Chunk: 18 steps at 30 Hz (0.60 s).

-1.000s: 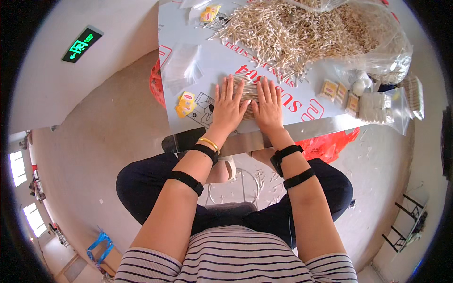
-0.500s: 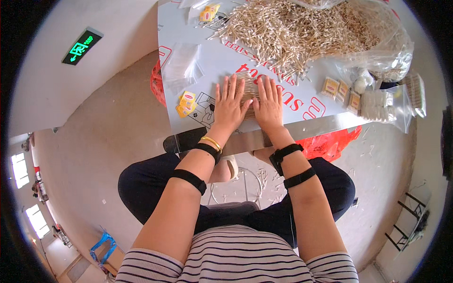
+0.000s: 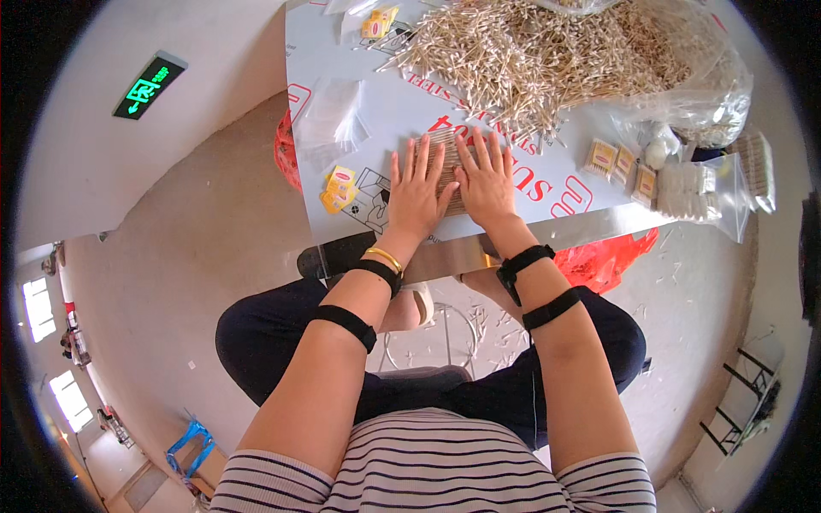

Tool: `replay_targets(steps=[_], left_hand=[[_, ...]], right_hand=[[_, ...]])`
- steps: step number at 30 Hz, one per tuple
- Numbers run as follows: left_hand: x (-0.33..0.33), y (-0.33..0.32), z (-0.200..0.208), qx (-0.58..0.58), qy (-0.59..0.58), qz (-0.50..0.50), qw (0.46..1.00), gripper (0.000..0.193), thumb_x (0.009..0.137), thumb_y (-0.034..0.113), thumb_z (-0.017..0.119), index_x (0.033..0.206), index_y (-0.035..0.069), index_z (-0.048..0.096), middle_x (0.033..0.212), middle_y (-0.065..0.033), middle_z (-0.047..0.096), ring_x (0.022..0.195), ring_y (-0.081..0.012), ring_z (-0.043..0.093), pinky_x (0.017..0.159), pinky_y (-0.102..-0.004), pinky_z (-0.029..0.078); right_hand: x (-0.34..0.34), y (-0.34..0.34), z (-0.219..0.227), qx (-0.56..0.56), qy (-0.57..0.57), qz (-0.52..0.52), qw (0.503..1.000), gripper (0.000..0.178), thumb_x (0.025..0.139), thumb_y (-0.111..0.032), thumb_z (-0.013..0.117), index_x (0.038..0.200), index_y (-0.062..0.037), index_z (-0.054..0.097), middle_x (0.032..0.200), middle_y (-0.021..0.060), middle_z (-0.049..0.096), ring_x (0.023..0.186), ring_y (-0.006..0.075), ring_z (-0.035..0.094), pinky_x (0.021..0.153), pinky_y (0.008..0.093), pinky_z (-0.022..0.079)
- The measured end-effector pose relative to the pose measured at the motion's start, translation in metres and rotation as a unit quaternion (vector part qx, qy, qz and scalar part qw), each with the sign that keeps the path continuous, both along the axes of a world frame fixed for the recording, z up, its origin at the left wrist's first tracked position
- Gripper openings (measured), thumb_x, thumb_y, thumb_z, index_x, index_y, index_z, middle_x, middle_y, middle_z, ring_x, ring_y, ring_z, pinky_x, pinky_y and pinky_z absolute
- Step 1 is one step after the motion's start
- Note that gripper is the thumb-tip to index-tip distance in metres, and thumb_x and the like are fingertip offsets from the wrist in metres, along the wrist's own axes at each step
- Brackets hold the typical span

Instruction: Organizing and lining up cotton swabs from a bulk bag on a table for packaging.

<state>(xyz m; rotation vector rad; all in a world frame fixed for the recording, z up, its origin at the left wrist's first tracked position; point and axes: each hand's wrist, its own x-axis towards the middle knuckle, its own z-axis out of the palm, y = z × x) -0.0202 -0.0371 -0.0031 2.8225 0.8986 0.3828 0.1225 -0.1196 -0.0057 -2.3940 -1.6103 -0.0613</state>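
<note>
A flat layer of wooden-stick cotton swabs (image 3: 447,167) lies side by side on the metal-topped table (image 3: 402,128). My left hand (image 3: 417,195) rests palm down along its left side, fingers stretched away from me. My right hand (image 3: 488,190) lies flat over its right side, with the fingers spread apart. Both palms hide part of the layer, and the thumbs sit close to each other across it. Beyond my fingertips spreads a large heap of loose cotton swabs (image 3: 513,60), partly inside a clear plastic bag (image 3: 723,90).
Clear flat bags (image 3: 333,120) and yellow labels (image 3: 339,188) lie to the left, with more yellow labels (image 3: 379,23) at the back. Packed swab bundles (image 3: 603,158) and a bag of white swab packs (image 3: 688,190) stand at the right. A red plastic bag (image 3: 603,261) hangs below the table edge.
My right hand has turned slightly, its fingers now leaning left and spreading more, and its forearm has shifted a little right. My left hand stays nearly in place.
</note>
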Motion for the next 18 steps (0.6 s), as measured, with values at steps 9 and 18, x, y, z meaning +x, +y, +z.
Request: replay_targets(steps=[9, 18], left_hand=[[0.001, 0.0, 0.001, -0.018, 0.015, 0.001, 1.0, 0.071, 0.105, 0.051, 0.042, 0.163, 0.014, 0.028, 0.17, -0.0166, 0.02, 0.157, -0.039, 0.017, 0.126, -0.0582, 0.009], [-0.001, 0.001, 0.003, -0.03, 0.04, 0.008, 0.999, 0.071, 0.104, 0.051, 0.043, 0.163, 0.015, 0.027, 0.17, -0.0154, 0.02, 0.157, -0.0387, 0.017, 0.126, -0.0589, 0.008]], right_hand=[[0.036, 0.018, 0.018, 0.155, 0.167, 0.002, 0.974, 0.016, 0.086, -0.013, 0.068, 0.102, -0.0107, 0.069, 0.104, 0.0075, 0.065, 0.106, 0.0328, 0.06, 0.094, 0.0468, 0.046], [0.072, 0.059, 0.035, 0.061, 0.154, 0.206, 0.964, 0.008, 0.082, -0.014, 0.071, 0.087, -0.0099, 0.067, 0.094, 0.0074, 0.065, 0.098, 0.0305, 0.064, 0.09, 0.0425, 0.051]])
